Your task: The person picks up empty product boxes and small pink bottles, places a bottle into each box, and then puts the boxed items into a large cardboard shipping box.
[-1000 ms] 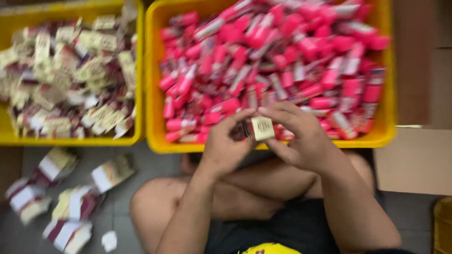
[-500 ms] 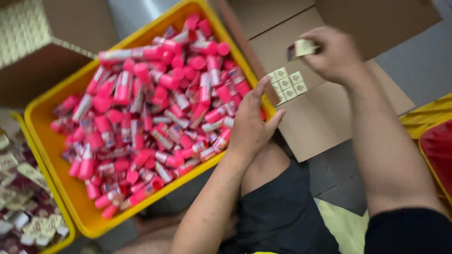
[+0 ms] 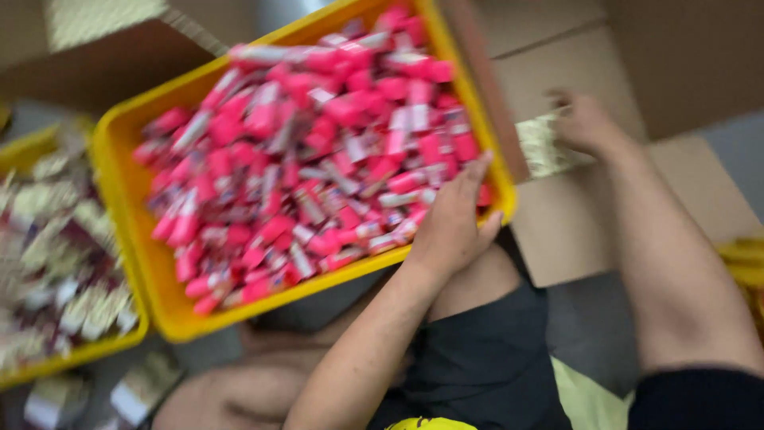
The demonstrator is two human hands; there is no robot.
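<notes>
My left hand (image 3: 452, 224) lies flat with its fingers spread on the pink tubes (image 3: 318, 151) at the near right corner of a yellow bin (image 3: 131, 239); it holds nothing. My right hand (image 3: 585, 123) reaches to the right into an open cardboard box (image 3: 581, 231). Its fingers rest on a row of small gold-and-white cartons (image 3: 541, 147) packed inside. Motion blur hides whether that hand still holds a carton.
A second yellow bin (image 3: 76, 362) at the left holds several small cream-and-gold cartons (image 3: 48, 239). More loose cartons (image 3: 135, 390) lie on the floor near my knees. Another brown cardboard box (image 3: 103, 56) sits behind the bins.
My view has swung right. Both hands first held a small carton together; then my right hand carried it over the cardboard box and lowered onto the packed cartons, while my left settled on the pink tubes.
</notes>
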